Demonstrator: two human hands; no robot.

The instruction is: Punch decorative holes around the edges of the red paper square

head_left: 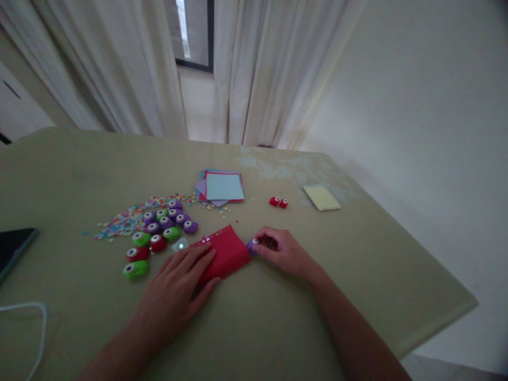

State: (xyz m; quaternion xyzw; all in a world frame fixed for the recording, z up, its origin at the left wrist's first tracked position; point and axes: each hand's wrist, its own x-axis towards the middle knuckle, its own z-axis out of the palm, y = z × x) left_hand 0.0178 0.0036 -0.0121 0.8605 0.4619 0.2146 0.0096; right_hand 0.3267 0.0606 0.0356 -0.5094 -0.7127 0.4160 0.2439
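Note:
A red paper square (224, 251) with punched holes along its far edge lies on the tan table (254, 328). My left hand (180, 288) lies flat on its near left part, fingers stretched out. My right hand (280, 251) is closed round a small purple paper punch (252, 245) at the paper's right edge.
A cluster of purple, green and red punches (161, 233) sits left of the paper, with scattered confetti (127, 219) behind it. A stack of coloured paper (222, 188), two small red punches (278, 202) and a yellow sheet (321, 198) lie farther back. A dark tablet (14, 248) is at the left edge.

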